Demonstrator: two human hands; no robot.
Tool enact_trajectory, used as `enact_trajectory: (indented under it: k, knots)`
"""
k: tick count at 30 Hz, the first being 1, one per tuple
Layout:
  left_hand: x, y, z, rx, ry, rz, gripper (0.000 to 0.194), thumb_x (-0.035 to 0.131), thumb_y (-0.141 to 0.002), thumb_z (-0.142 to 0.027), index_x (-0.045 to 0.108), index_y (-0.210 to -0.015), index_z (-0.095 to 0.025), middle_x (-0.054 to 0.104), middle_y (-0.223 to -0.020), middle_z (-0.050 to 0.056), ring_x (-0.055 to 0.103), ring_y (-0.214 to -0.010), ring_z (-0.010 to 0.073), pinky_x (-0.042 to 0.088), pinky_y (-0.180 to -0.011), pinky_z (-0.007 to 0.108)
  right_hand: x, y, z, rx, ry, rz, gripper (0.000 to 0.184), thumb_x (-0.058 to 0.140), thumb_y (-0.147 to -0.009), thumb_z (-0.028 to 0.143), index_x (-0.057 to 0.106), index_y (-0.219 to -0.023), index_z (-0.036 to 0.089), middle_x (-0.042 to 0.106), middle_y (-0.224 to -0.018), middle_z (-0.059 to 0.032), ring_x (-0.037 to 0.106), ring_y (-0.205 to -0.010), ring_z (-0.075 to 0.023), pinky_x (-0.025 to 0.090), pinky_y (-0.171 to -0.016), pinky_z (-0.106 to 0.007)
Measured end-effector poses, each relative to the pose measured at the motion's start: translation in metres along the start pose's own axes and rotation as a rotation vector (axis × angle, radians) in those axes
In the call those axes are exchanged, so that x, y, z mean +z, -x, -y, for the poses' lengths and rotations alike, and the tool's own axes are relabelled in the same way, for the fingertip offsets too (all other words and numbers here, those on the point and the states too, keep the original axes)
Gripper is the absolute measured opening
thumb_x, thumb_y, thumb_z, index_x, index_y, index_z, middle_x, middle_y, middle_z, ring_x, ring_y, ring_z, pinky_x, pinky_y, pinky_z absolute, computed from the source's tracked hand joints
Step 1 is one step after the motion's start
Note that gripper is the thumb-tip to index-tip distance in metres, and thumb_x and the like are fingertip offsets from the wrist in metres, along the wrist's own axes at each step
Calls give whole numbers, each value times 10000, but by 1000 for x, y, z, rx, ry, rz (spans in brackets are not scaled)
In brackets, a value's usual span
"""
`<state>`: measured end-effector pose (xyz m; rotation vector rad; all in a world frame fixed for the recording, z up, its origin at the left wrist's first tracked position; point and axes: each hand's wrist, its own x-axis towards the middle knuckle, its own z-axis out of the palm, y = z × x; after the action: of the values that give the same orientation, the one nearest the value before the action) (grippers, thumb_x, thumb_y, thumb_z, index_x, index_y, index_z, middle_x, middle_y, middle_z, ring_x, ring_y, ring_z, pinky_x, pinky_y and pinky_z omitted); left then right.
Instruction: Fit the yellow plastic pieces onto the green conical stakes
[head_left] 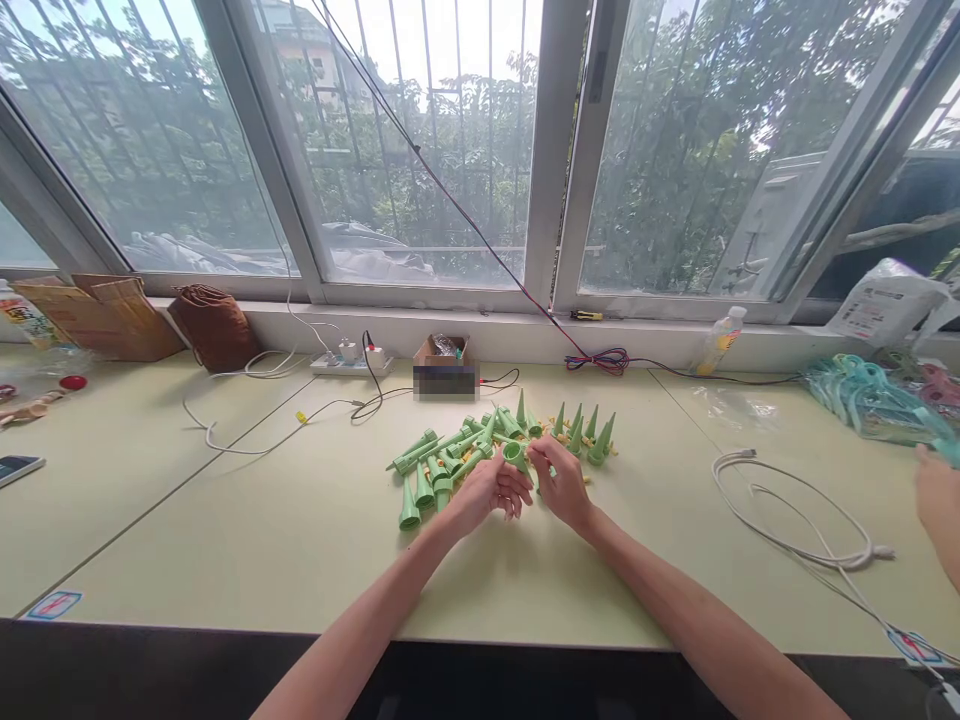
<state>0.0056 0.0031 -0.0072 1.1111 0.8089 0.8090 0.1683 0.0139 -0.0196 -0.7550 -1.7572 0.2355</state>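
In my left hand (pixel 489 488) is a hollow green plastic watering spike (pixel 514 455), its wide round opening turned up towards me. My right hand (pixel 556 478) is just right of that opening, thumb and fingers pinched together; whatever they hold is too small or hidden to name. Left of and behind my hands lies a loose pile of similar green spikes (pixel 424 492), with small yellow-orange parts among them. Several more spikes (pixel 600 440) stand point up behind my right hand, with yellow bits around their bases.
White cable coils (pixel 795 520) lie to the right, near another person's hand (pixel 937 505) and a heap of teal straps (pixel 855 395). Along the window stand a power strip (pixel 351 364), a small cardboard box (pixel 442 350) and a bottle (pixel 720 342). A phone (pixel 19 468) lies far left.
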Motion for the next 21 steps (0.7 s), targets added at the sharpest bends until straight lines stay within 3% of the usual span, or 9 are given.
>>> enact_trajectory:
  k: [14,21]
  knots:
    - [-1,-3,1,-62,150,-68,337,605,-848,-387,733,-803,-78,718,-764,147,578,-508,103,419,-428,187,0,1,0,-25,-33,17,213,414,-1014,233,546,-849,210,559,-759,-29,517,-668,-154,413,-594,-270]
    - [-1,-2,-1,15,153,-36,416,714,-803,-489,712,-850,-76,702,-827,134,558,-560,86,405,-440,172,-1,0,1,-41,-44,17,211,416,-1014,230,547,-850,204,569,-762,-31,517,-655,-147,414,-588,-262]
